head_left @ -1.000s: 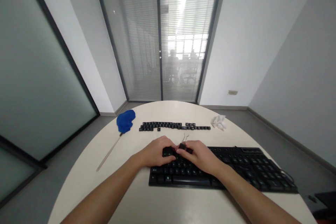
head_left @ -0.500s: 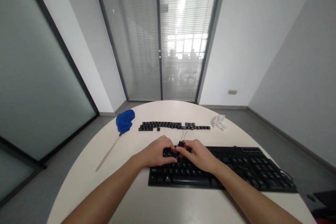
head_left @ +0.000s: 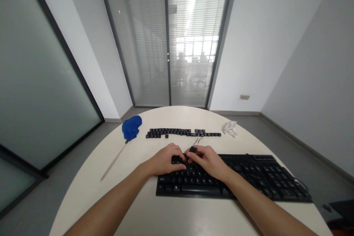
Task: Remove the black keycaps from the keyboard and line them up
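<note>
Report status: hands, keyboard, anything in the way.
Right hand pinching black-bodied wire tool over keyboard. Left hand on keyboard's left part. Keyboard flat on table, partly hidden under hands. Loose keycaps lying beyond, clear of hands.

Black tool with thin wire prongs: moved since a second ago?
Yes, slightly: the black wire-pronged tool shifted right and nearer the loose black square keycaps, which stayed put.
</note>
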`<state>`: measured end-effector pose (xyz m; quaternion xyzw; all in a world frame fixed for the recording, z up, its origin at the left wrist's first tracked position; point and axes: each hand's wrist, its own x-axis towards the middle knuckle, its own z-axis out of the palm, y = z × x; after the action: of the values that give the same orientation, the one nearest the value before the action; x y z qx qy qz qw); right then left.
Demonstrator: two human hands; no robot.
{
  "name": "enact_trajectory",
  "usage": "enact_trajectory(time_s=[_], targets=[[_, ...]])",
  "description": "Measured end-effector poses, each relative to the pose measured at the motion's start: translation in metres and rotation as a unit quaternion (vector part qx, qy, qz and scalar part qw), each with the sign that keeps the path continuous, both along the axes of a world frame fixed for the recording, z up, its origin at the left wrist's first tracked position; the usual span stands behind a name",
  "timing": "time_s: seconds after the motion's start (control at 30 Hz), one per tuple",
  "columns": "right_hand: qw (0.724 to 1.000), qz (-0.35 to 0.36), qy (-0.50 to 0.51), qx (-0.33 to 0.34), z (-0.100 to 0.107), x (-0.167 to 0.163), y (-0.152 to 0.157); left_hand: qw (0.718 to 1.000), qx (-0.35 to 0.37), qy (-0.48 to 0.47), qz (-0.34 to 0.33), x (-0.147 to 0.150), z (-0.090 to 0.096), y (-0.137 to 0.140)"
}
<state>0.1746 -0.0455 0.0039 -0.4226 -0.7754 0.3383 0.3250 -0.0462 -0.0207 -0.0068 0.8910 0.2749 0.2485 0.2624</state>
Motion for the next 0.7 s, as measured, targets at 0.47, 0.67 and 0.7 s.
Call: enact_trajectory(time_s=[0.47,0.67,0.7], targets=[[0.998,-0.03,-0.04,0.027,-0.0005,-0.0011,-0.0008,1.0,-0.004,-0.019,-0.006,-0.0007,-0.0014,0.0006],[1.0,-0.026,0.012,0.003,-0.003,-0.0005,0.0024,1.0,0.015,-0.018,0.006,0.0002,0.0004,-0.0027],[0.999,-0.02,0.026,-0.006,-0.0037,-0.0003,0.003,1.0,0.016,-0.018,0.011,0.0,0.0002,-0.0028]])
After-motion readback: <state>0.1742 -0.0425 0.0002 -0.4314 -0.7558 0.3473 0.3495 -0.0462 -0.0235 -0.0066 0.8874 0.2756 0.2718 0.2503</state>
